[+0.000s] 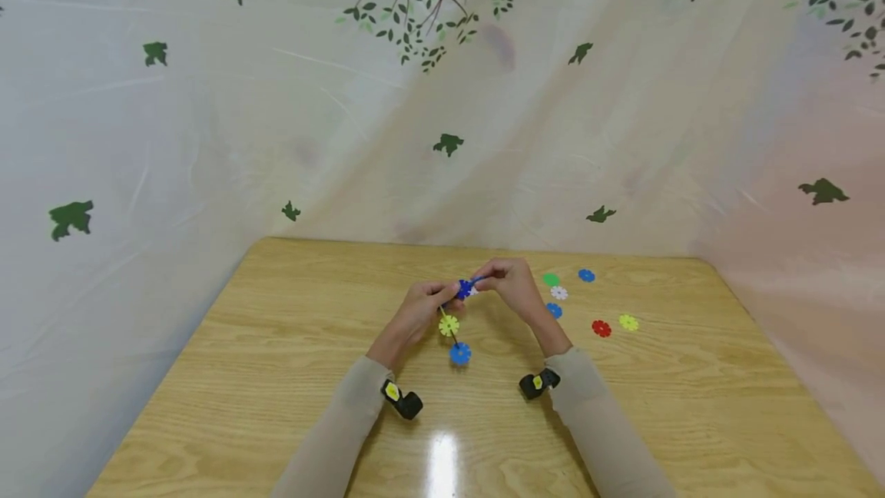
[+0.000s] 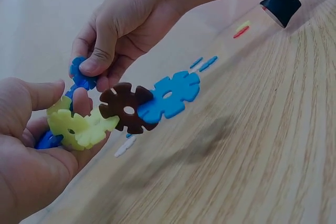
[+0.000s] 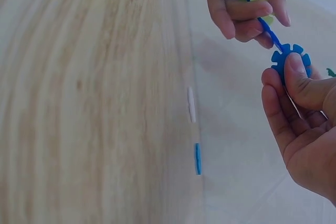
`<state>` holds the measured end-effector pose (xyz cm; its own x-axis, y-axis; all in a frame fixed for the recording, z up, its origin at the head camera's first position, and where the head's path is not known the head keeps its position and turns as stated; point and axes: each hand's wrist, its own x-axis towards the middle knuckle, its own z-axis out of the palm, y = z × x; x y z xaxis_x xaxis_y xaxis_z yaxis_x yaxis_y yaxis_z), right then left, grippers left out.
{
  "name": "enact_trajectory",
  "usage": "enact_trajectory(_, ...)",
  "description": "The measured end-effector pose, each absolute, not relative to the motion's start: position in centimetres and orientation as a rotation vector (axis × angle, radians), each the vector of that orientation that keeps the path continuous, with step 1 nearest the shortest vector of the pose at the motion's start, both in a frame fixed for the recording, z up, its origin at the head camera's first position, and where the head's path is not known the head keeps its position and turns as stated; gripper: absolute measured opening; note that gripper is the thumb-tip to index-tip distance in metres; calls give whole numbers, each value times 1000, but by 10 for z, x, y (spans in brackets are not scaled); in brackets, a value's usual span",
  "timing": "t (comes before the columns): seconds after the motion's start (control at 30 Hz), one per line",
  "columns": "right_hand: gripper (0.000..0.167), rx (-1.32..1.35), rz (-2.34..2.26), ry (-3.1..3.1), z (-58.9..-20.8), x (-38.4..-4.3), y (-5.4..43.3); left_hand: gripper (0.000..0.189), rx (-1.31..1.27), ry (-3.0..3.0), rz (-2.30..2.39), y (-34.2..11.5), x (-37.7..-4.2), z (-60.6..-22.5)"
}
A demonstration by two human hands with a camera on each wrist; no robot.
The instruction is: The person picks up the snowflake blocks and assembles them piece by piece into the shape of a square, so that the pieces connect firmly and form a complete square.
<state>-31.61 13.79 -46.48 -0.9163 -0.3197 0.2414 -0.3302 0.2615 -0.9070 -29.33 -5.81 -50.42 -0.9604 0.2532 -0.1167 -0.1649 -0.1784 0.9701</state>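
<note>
Over the middle of the table, my left hand (image 1: 418,310) holds a chain of slotted plastic snowflake discs. From that hand hang yellow discs (image 2: 89,128), a brown disc (image 2: 126,108) and a light blue disc (image 2: 170,96), joined slot to slot. A dark blue disc (image 1: 464,289) sits by my left thumb. My right hand (image 1: 513,284) pinches a blue disc (image 3: 289,59) between thumb and fingers at the chain's other end. In the right wrist view this disc meets a darker blue disc (image 3: 272,36) seen edge-on; whether their slots are locked cannot be made out.
Right of my hands lie loose discs: green (image 1: 551,280), white (image 1: 559,293), blue (image 1: 586,275), another blue (image 1: 555,310), red (image 1: 601,328) and yellow (image 1: 628,322). A patterned curtain (image 1: 373,175) stands behind the wooden table (image 1: 276,375).
</note>
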Motion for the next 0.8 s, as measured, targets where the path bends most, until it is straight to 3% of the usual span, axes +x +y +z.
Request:
enact_trajectory(0.57, 3, 665, 1770, -2432, -478, -323, 133, 17, -14, 1866, 2345, -50, -291, -499)
enact_trajectory(0.8, 9, 663, 1745, -2383, -479, -323, 131, 14, -16, 1899, 2357, -46, -289, -498)
